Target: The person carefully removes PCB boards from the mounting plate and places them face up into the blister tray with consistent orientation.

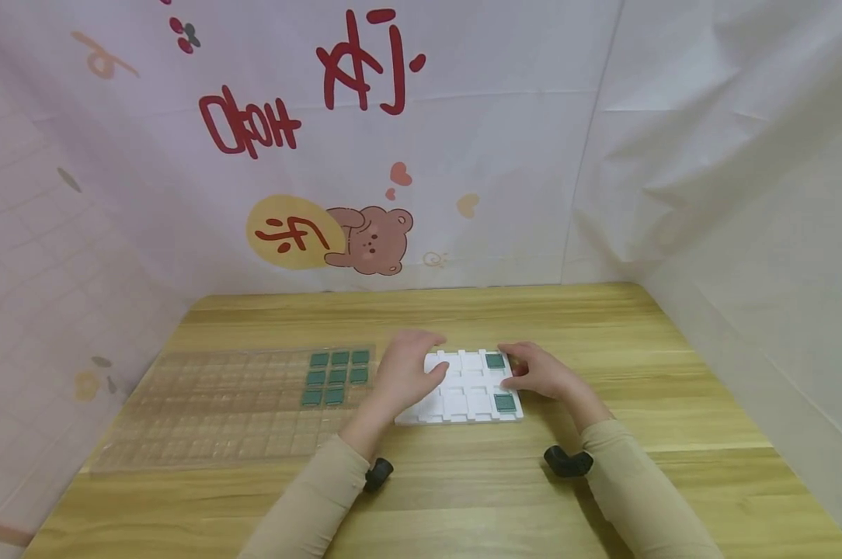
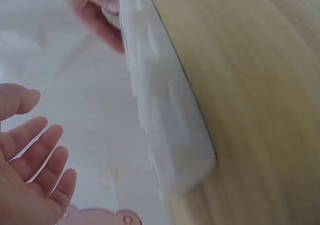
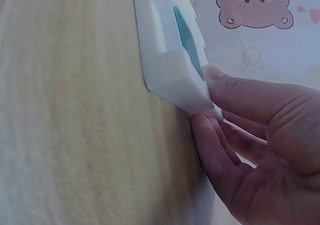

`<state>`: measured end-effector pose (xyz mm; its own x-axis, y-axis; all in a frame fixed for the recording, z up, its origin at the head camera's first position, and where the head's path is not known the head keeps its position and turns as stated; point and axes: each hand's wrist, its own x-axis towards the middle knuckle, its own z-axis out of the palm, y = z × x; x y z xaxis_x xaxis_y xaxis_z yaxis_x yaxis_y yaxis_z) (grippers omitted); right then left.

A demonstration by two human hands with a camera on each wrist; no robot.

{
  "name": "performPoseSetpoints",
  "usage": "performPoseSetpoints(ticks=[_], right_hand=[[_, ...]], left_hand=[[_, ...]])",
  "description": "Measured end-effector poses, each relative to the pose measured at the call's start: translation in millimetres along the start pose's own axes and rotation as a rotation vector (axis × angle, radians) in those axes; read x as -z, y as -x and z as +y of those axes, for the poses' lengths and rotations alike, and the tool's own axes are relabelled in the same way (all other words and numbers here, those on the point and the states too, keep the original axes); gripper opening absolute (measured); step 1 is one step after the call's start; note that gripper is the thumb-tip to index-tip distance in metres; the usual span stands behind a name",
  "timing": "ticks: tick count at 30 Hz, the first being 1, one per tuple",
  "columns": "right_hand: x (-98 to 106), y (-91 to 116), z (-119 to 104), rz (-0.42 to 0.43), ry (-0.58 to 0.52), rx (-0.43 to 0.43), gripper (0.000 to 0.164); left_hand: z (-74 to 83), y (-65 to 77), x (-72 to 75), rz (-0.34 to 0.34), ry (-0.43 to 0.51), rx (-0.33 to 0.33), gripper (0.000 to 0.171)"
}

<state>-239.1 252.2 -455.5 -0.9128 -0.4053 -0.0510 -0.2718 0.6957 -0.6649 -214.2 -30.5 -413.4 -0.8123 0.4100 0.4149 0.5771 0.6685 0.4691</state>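
Observation:
A white tray with rows of square pockets lies on the table. Two green square chips sit in its right-hand column, a far chip and a near chip. At the tray's right edge my right hand grips it; in the right wrist view the thumb is on the top edge near a green chip, the fingers against the side. My left hand hovers over the tray's left end, hiding part of it. Its fingers are spread and loosely bent, holding nothing.
To the left lies a large clear plastic tray with a grid of pockets; several green chips fill its right part. A printed cloth hangs behind the wooden table, with pale cloth walls at both sides.

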Motion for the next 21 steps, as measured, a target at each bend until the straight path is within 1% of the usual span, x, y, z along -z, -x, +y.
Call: performPoseSetpoints(ticks=[8, 16, 21], right_hand=[[-0.5, -1.3, 0.1, 0.009, -0.011, -0.014, 0.069], [-1.0, -0.6, -1.2, 0.009, -0.017, 0.005, 0.067], [-1.3, -0.2, 0.0, 0.011, -0.026, 0.007, 0.067]], left_hand=[[17.1, -15.4, -24.1, -0.056, -0.081, -0.028, 0.04], [30.8, -32.4, -43.2, -0.139, -0.187, -0.003, 0.043], [36.5, -41.6, -55.4, -0.194, -0.23, 0.027, 0.045]])
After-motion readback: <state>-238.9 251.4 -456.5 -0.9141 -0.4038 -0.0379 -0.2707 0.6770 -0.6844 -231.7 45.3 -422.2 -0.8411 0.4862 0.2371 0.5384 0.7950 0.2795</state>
